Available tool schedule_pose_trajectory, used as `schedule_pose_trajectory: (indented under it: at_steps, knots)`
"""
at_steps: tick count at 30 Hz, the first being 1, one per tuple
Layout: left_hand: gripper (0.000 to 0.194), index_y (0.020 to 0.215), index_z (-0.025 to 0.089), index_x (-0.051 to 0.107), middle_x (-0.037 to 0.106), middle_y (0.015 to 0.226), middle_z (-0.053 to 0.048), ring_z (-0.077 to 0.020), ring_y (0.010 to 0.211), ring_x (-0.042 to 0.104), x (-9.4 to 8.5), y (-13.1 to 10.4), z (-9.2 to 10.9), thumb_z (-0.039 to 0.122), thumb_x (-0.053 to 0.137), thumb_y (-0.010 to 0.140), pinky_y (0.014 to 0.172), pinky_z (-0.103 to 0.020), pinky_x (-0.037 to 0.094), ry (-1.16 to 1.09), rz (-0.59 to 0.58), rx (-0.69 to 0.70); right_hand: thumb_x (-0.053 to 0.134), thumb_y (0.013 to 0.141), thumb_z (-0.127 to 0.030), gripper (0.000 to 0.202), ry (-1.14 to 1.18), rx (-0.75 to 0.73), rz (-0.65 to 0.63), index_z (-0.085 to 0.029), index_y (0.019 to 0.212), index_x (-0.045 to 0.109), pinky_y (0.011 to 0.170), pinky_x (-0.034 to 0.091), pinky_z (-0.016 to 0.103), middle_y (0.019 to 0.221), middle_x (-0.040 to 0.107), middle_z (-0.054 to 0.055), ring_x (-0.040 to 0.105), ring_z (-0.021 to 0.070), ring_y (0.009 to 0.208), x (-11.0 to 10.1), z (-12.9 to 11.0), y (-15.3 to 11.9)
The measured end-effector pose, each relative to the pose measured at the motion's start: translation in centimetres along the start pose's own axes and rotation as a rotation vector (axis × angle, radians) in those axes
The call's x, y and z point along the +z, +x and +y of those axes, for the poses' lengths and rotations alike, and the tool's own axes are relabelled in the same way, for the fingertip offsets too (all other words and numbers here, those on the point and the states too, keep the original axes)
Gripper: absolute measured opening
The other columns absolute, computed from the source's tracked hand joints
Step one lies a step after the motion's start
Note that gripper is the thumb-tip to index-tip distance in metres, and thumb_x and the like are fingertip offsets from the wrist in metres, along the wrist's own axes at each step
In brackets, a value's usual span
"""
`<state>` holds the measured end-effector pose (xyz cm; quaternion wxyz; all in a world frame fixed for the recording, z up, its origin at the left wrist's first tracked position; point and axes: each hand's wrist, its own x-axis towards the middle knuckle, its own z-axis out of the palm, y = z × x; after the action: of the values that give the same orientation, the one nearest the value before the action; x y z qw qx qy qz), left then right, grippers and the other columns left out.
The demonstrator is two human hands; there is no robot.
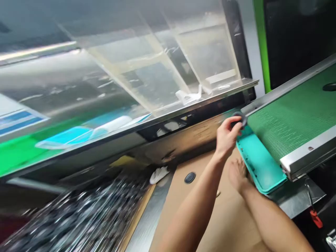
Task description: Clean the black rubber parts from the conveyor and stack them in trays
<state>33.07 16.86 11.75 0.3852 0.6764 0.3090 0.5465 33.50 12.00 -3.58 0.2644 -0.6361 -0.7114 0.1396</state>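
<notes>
My left hand (226, 138) is closed, pinching a round black disc-like part (243, 120) between thumb and fingers above the far end of a teal tray (265, 171). Low beside the tray's near side, my right hand (237, 174) is over the brown cardboard-like surface (225, 217); its fingers are blurred, and whether they hold anything does not show. A similar black oval part (189, 177) lies on that surface, left of my left forearm. A small object partly hidden by the forearm cannot be made out.
At the right, a green conveyor belt (296, 115) with metal side rails ends at the tray and carries a black part (329, 86). Many dark, shiny pieces (86, 213) are heaped at lower left. A clear-panelled machine guard (157, 77) stands behind. A red-handled tool (316, 218) is lower right.
</notes>
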Motion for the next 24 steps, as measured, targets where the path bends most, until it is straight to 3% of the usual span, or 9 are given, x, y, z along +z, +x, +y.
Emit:
schedule_pose_trajectory:
  at_steps: [2, 4, 5, 7, 9, 12, 16, 20, 24]
  knots:
    - [0.041, 0.108, 0.02, 0.058, 0.066, 0.092, -0.002, -0.0089, 0.065, 0.06, -8.0, -4.4, -2.2, 0.035, 0.076, 0.074, 0.059, -0.021, 0.047, -0.089, 0.301, -0.149, 0.048, 0.1, -0.027, 0.036, -0.039, 0.005, 0.027, -0.013, 0.127, 0.065, 0.104, 0.038, 0.058, 0.129, 0.06, 0.025, 0.05, 0.0395, 0.127, 0.7, -0.9, -0.2]
    - [0.057, 0.11, 0.022, 0.052, 0.062, 0.086, 0.003, -0.0043, 0.057, 0.054, -14.3, -9.0, -4.8, 0.031, 0.083, 0.064, 0.053, -0.017, 0.038, -0.158, 0.559, -0.258, 0.054, 0.098, -0.046, 0.047, -0.041, -0.133, 0.014, -0.02, 0.138, 0.059, 0.107, 0.037, 0.055, 0.14, 0.054, 0.021, 0.047, 0.0375, 0.129, 1.7, -2.3, -1.0]
    - [0.061, 0.111, 0.022, 0.051, 0.06, 0.084, 0.004, -0.0031, 0.055, 0.051, -16.6, -11.0, -6.0, 0.03, 0.085, 0.061, 0.051, -0.016, 0.034, -0.176, 0.623, -0.295, 0.059, 0.094, -0.055, 0.056, -0.036, -0.238, -0.033, -0.024, 0.14, 0.057, 0.107, 0.037, 0.055, 0.144, 0.052, 0.019, 0.046, 0.0372, 0.129, 2.4, -3.1, -1.5]
    - [0.062, 0.109, 0.02, 0.053, 0.06, 0.084, 0.004, -0.0018, 0.052, 0.047, -19.1, -14.1, -8.4, 0.034, 0.087, 0.059, 0.049, -0.015, 0.031, -0.195, 0.687, -0.356, 0.065, 0.089, -0.058, 0.057, -0.051, -0.399, -0.162, -0.028, 0.137, 0.06, 0.106, 0.039, 0.055, 0.143, 0.053, 0.016, 0.046, 0.0369, 0.128, 3.8, -4.7, -2.7]
    - [0.061, 0.109, 0.019, 0.058, 0.061, 0.086, 0.003, -0.0013, 0.05, 0.044, -19.6, -15.9, -10.2, 0.041, 0.087, 0.06, 0.046, -0.016, 0.029, -0.205, 0.706, -0.419, 0.06, 0.095, -0.042, 0.035, -0.094, -0.42, -0.239, -0.026, 0.125, 0.068, 0.101, 0.043, 0.05, 0.132, 0.06, 0.015, 0.052, 0.0342, 0.121, 4.9, -5.4, -3.2]
    - [0.064, 0.114, 0.017, 0.064, 0.065, 0.089, -0.001, -0.0041, 0.054, 0.049, -18.5, -16.8, -11.7, 0.045, 0.087, 0.06, 0.045, -0.016, 0.03, -0.237, 0.673, -0.516, 0.044, 0.098, -0.022, 0.037, -0.062, -0.275, -0.074, -0.021, 0.128, 0.067, 0.102, 0.045, 0.046, 0.133, 0.062, 0.016, 0.055, 0.0309, 0.118, 5.1, -4.7, -2.3]
    - [0.057, 0.109, 0.014, 0.07, 0.072, 0.097, -0.006, -0.0124, 0.074, 0.063, -17.1, -16.8, -11.4, 0.046, 0.084, 0.065, 0.06, -0.021, 0.046, -0.316, 0.61, -0.583, 0.045, 0.101, -0.035, 0.05, 0.167, -0.245, 0.258, -0.016, 0.147, 0.052, 0.111, 0.041, 0.047, 0.144, 0.057, 0.015, 0.052, 0.0308, 0.128, 3.7, -3.9, -0.9]
    - [0.043, 0.103, 0.017, 0.071, 0.074, 0.101, -0.007, -0.0187, 0.089, 0.069, -16.1, -17.2, -9.8, 0.045, 0.081, 0.072, 0.08, -0.03, 0.055, -0.514, 0.549, -0.597, 0.047, 0.103, -0.041, 0.047, 0.201, -0.391, 0.172, -0.021, 0.144, 0.057, 0.109, 0.043, 0.044, 0.144, 0.059, 0.01, 0.053, 0.0284, 0.126, 4.0, -5.5, -2.3]
    - [0.049, 0.11, 0.017, 0.072, 0.073, 0.116, -0.013, -0.0253, 0.114, 0.068, -14.1, -17.9, -9.2, 0.06, 0.061, 0.089, 0.1, -0.037, 0.054, -0.792, 0.448, -0.627, 0.044, 0.104, -0.038, 0.046, 0.075, -0.288, 0.176, -0.023, 0.144, 0.059, 0.11, 0.042, 0.047, 0.146, 0.058, 0.01, 0.051, 0.03, 0.127, 4.8, -6.5, -3.8]
